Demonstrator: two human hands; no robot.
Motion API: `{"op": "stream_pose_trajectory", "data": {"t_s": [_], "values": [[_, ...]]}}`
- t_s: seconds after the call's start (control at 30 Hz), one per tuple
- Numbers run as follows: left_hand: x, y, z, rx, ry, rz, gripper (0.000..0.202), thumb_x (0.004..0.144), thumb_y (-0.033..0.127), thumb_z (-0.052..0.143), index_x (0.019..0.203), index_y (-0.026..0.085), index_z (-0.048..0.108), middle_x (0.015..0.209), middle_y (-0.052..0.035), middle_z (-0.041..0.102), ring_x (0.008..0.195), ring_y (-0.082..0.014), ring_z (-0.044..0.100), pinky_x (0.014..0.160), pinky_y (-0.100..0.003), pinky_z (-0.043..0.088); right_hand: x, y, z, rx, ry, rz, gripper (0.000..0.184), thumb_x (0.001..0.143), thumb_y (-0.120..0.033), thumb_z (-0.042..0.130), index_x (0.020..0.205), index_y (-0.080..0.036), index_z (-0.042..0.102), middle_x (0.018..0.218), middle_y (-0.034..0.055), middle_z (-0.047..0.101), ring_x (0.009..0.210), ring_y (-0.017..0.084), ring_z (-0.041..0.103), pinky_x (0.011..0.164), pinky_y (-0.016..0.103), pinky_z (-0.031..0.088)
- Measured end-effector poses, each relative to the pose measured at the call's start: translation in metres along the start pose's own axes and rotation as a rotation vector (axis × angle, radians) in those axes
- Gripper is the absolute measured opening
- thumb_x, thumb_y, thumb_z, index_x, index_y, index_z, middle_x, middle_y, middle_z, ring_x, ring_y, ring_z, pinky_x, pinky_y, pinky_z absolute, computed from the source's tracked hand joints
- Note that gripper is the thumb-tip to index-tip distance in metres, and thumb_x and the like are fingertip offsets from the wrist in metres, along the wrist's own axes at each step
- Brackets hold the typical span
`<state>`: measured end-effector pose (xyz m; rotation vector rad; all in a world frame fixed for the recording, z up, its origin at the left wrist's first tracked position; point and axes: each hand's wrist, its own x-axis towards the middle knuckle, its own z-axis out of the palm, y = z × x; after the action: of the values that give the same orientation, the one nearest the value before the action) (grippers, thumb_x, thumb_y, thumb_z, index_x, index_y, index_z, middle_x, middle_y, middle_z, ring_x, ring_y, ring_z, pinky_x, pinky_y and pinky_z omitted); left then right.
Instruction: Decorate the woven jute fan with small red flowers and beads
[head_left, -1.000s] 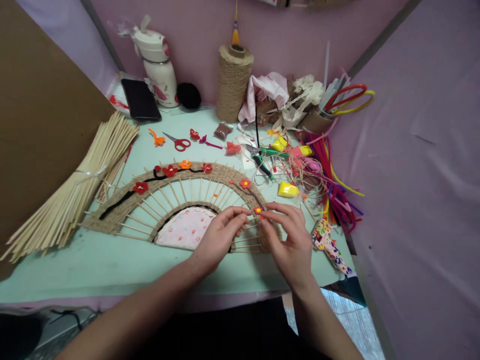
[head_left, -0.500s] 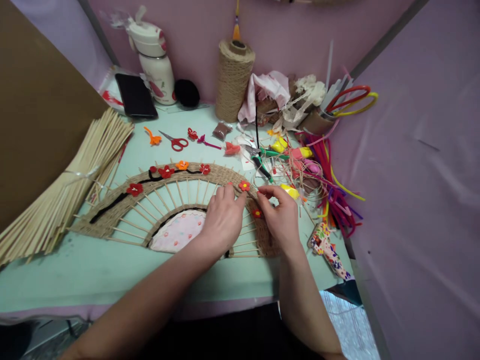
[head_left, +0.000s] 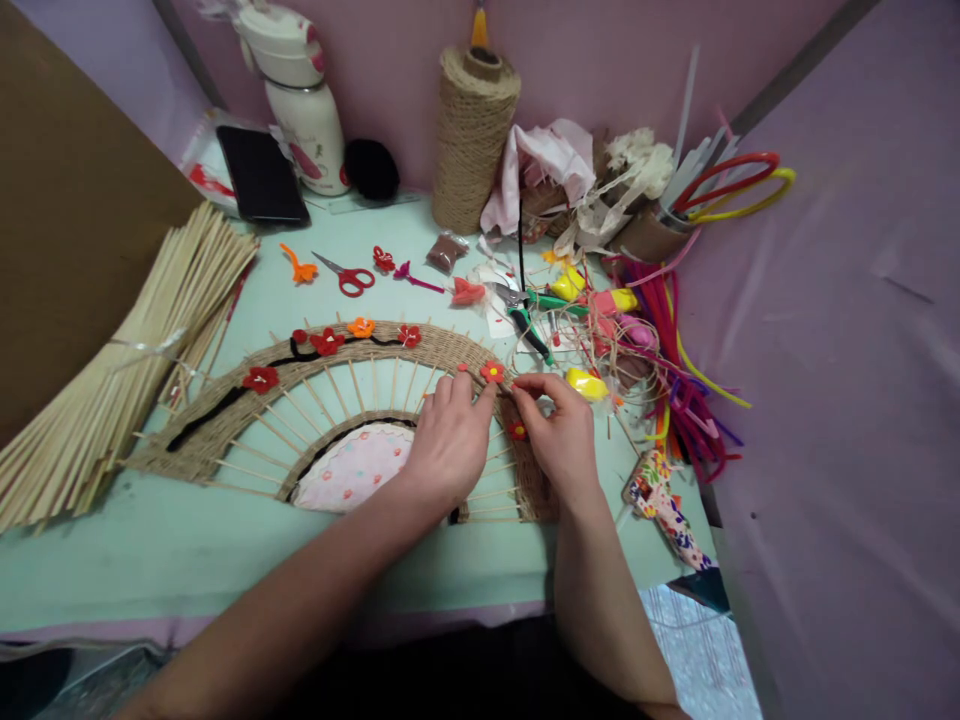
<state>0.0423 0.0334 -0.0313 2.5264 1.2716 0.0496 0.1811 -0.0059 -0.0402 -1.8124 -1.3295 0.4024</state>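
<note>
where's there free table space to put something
The biggest bare patch of table is bordered by the fan, the stick bundle, the left forearm and the front edge. A smaller one lies between the loose orange flower and the fan. The right side is crowded with green-handled pliers, pipe cleaners and a yellow packet.

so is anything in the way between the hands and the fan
Nothing visible: the left hand and right hand are both at the fan's woven band. The pliers and yellow packet lie outside its curve.
</note>
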Motion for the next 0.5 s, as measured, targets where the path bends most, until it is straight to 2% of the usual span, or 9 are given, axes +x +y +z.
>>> {"op": "stream_pose_trajectory", "data": {"t_s": [0.37,0.5], "values": [[0.002,-0.0014,0.005,-0.075,0.032,0.02,0.034,0.093,0.014,0.039,0.122,0.015,0.058,0.111,-0.0139,0.049,0.103,-0.0281,0.042,0.087,-0.043,0.045,-0.0001,0.0061,0.0053,0.011,-0.017,0.007,0.009,0.086,-0.024,0.06,0.088,-0.021,0.068,0.087,0.0028,0.071,0.084,0.019,0.064,0.082,0.035,0.046],[0.0026,-0.0032,0.0071,-0.102,0.017,0.024,0.037,0.093,0.013,0.037,0.126,0.015,0.055,0.112,-0.0138,0.049,0.104,-0.0277,0.042,0.088,-0.043,0.045,0.0001,0.0063,0.0058,-0.027,-0.029,-0.011,0.01,0.087,-0.024,0.058,0.088,-0.022,0.068,0.088,0.003,0.071,0.086,0.02,0.064,0.082,0.035,0.045]]}}
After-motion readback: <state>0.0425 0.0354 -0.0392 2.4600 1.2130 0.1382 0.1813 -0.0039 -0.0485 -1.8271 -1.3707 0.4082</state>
